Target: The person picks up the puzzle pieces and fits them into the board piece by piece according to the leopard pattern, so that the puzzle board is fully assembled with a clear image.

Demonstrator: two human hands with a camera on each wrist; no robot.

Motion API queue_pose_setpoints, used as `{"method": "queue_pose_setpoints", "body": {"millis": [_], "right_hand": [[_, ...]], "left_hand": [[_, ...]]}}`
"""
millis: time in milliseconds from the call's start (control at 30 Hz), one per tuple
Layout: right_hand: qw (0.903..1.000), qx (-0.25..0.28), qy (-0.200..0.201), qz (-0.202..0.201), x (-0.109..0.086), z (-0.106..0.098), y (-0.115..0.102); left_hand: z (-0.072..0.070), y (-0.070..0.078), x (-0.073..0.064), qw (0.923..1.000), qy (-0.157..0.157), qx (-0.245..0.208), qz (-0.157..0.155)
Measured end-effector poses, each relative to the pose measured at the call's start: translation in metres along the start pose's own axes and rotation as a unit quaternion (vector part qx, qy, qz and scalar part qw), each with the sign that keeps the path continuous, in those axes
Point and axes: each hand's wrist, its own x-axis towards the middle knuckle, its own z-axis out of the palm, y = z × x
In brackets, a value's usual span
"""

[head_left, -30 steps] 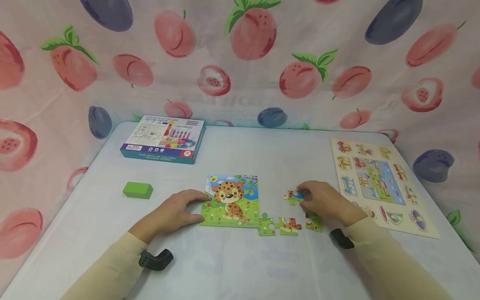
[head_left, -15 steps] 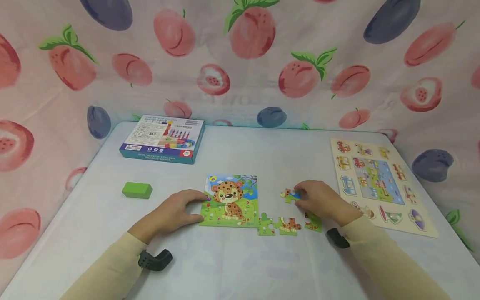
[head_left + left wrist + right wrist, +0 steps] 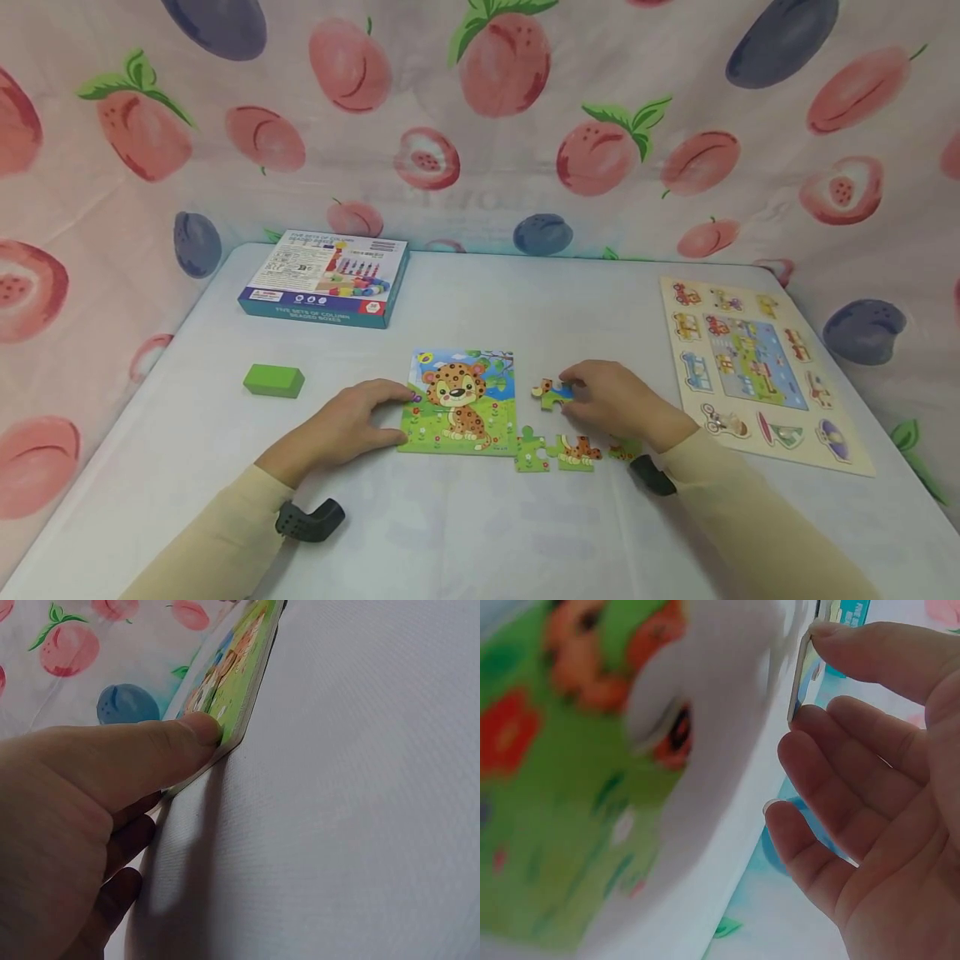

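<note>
A square leopard picture board (image 3: 461, 408) lies flat near the middle of the table. At its left edge rests my left hand (image 3: 348, 429), thumb and index finger touching the edge. The left wrist view shows that thumb (image 3: 199, 735) laid straight over the board's corner. My right hand (image 3: 615, 404) pinches a jigsaw piece (image 3: 551, 394), blue and green with spotted orange, just right of the board. In the right wrist view the held piece (image 3: 804, 671) appears edge-on between thumb and fingertips.
Loose jigsaw pieces lie in a row below right: a green one (image 3: 531, 454), a spotted one (image 3: 577, 452), and another (image 3: 622, 450) partly hidden by the right wrist. A green block (image 3: 273, 380) and a boxed set (image 3: 326, 279) are left; a vehicle puzzle board (image 3: 768, 375) lies right.
My right hand has slid left with the pinched jigsaw piece, bringing it closer to the leopard picture board. The left hand has stayed at the board's left edge.
</note>
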Motion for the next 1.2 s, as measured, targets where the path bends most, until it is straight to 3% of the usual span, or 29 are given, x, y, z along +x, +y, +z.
{"method": "queue_pose_setpoints", "body": {"millis": [367, 667, 1200], "right_hand": [[1.0, -0.004, -0.008, 0.0, 0.01, 0.005, -0.018], [0.9993, -0.007, -0.003, -0.036, 0.015, 0.008, -0.028], [0.9976, -0.022, -0.012, -0.065, 0.026, 0.015, -0.045]], "left_hand": [[0.0, 0.0, 0.001, 1.0, 0.002, 0.003, 0.003], [0.0, 0.001, -0.001, 1.0, 0.0, 0.003, 0.0], [-0.001, 0.002, -0.001, 1.0, -0.002, 0.003, 0.001]]}}
